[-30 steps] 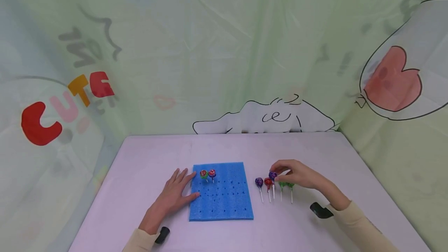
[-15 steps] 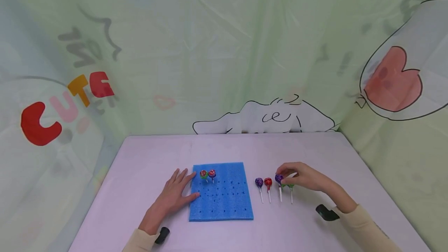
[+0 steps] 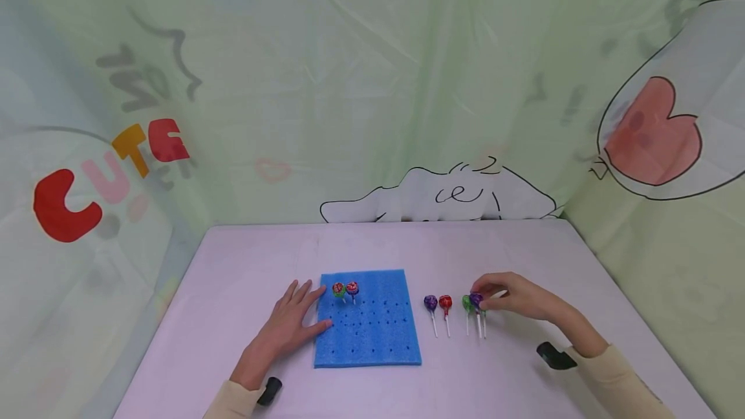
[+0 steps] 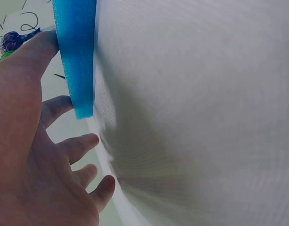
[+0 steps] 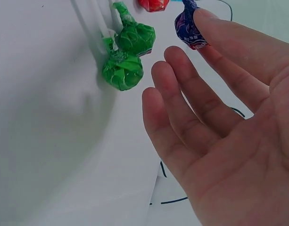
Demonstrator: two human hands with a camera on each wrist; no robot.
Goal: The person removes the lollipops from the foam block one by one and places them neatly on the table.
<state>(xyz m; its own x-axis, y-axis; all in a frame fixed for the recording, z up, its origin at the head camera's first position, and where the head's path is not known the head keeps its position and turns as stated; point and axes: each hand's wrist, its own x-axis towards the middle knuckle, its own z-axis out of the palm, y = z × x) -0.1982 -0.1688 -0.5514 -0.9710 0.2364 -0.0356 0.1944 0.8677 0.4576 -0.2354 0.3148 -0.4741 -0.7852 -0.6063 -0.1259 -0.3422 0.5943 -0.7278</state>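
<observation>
Between thumb and forefinger my right hand (image 3: 515, 296) pinches a purple-wrapped lollipop (image 5: 189, 29) by its candy head, the white stick pointing toward me. It hangs over two green lollipops (image 5: 123, 73) that lie on the table, partly covering them in the head view. My left hand (image 3: 286, 328) rests with spread fingers at the left edge of a blue foam board (image 3: 372, 335), thumb and fingertip on its rim. Two lollipops, one green and red (image 3: 339, 290) and one purple and red (image 3: 352, 288), stand in the board's upper left holes.
Left of the green pair, another purple lollipop (image 3: 431, 303) and a red lollipop (image 3: 445, 302) lie side by side on the white table (image 3: 262, 251). Rows of small holes dot the board. A printed curtain (image 3: 361, 83) hangs behind and beside the table.
My right hand has carried the purple lollipop rightward, from beside the red lollipop to over the green ones. My left hand and the board have stayed put.
</observation>
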